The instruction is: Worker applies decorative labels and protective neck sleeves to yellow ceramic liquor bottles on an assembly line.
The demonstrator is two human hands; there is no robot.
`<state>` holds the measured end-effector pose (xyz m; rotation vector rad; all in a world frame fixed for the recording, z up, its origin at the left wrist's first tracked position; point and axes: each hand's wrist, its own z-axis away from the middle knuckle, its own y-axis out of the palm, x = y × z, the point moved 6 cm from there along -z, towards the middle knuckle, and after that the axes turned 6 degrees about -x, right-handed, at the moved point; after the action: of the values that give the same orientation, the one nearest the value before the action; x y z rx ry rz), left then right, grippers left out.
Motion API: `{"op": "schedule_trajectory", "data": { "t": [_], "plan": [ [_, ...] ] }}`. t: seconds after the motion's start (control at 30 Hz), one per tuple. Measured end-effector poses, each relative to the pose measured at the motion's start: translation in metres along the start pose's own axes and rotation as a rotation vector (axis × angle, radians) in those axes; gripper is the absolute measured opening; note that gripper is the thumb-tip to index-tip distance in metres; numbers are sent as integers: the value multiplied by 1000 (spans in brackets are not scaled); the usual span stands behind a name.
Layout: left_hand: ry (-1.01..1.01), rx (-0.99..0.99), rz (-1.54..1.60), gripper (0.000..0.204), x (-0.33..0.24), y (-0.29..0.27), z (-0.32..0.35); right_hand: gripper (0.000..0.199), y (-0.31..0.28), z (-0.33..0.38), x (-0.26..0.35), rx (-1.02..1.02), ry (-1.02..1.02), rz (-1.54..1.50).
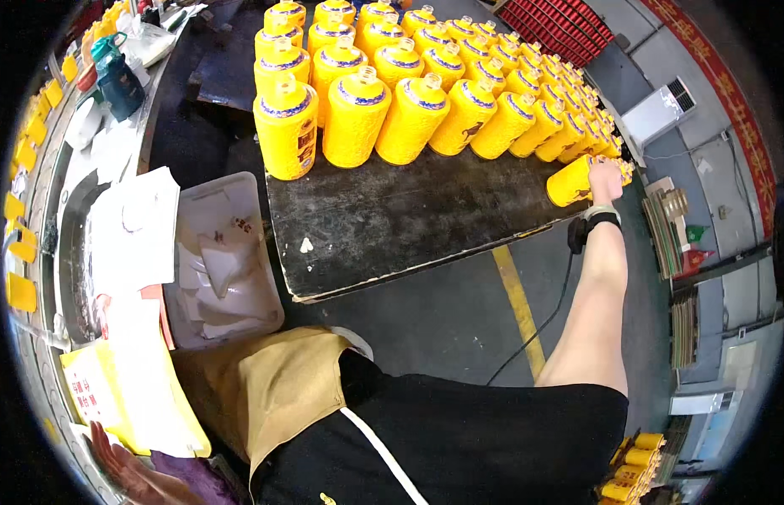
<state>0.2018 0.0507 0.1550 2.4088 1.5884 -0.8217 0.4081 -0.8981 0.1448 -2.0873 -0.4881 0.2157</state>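
At the far right end of the dark table, my right hand (607,179) is closed around the neck end of a yellow bottle (569,183), which is tilted onto its side. A dark band circles that wrist, and a cable hangs from it. My left hand (127,467) is low at the left edge, fingers stretched out beside a yellow printed sheet (89,387); I see nothing in it. White sheets (139,227) lie above that one. Rows of upright yellow bottles (354,122) with blue-patterned shoulders and clear necks fill the far side of the table.
The black worn table (392,215) has a chipped near edge. Between it and the left bench stands a grey plastic bin (261,286) holding pale scraps. A teal bottle (118,80) stands on the bench. More yellow bottles (636,467) are at lower right; red crates (556,29) are stacked behind.
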Motion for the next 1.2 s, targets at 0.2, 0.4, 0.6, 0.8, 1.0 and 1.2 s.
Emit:
{"op": "schedule_trajectory", "data": {
  "t": [0.2, 0.4, 0.6, 0.8, 1.0, 1.2],
  "plan": [
    [93, 214, -92, 58, -4, 18, -3, 47, -15, -13, 5, 68, -74, 25],
    [-72, 121, -240, 43, 33, -25, 27, 49, -53, -41, 66, -287, -279, -166],
    [-295, 121, -116, 44, 22, -36, 0, 23, -164, 95, 191, -649, -895, -975],
    [-496, -268, -18, 28, 46, -159, 3, 15, -352, 383, 308, -608, -1662, -1359],
    [-752, -617, -316, 28, 86, -351, 36, 7, -475, 559, 317, -568, -2146, -2013],
    [-835, -621, -904, 60, 169, -523, 28, 7, -497, 650, 350, -163, -2234, -2076]
  ]
}}
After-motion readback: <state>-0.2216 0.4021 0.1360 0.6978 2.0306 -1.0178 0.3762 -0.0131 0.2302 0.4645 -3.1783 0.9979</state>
